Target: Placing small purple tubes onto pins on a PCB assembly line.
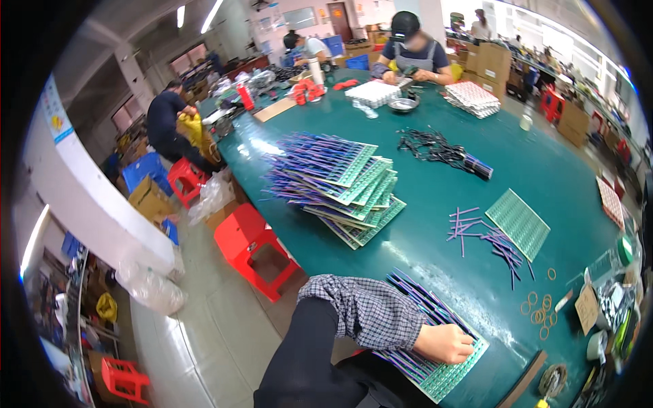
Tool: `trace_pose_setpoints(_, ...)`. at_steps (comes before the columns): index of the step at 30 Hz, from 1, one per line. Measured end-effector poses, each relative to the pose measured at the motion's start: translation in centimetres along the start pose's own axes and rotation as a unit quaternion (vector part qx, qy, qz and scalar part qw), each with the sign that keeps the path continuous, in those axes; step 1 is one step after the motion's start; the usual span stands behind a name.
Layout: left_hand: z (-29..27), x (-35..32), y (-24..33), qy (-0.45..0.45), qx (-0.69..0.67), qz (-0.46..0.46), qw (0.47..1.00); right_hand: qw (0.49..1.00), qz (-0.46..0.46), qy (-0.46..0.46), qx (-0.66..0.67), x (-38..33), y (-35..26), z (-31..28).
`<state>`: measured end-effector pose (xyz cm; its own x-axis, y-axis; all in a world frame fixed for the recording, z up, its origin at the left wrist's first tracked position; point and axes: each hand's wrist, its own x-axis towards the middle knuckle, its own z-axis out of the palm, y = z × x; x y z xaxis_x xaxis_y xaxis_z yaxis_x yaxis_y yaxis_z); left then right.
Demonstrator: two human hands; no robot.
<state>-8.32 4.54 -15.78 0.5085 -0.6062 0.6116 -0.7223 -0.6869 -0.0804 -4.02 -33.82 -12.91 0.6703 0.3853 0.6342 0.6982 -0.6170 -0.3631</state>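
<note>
My left hand rests on a green perforated tray at the near edge of the green table. Its fingers are curled over a row of thin purple sticks set in that tray. A checked sleeve cover wraps the forearm above it. My right hand is out of view. Loose purple sticks lie further in, beside a bare green tray. A tall fanned stack of filled trays stands left of centre.
Rubber bands lie at the right, and a bundle of black sticks sits beyond. A person in a dark cap works at the far end near white trays. Red stools stand on the floor at the left.
</note>
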Motion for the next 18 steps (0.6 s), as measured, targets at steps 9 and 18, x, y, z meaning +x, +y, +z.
trace_pose_setpoints(9, 0.1, 0.4, -0.8, 0.005, -0.028, -0.001, 1.000, 0.549, 0.328, 0.092, 0.763, 0.7, -0.2, 3.2)
trace_pose_setpoints(18, 0.7, 0.1, -1.1, -0.011, -0.062, 0.022, 0.998, 0.335, 0.261, 0.164, 0.890, -0.2, -0.2, 4.8)
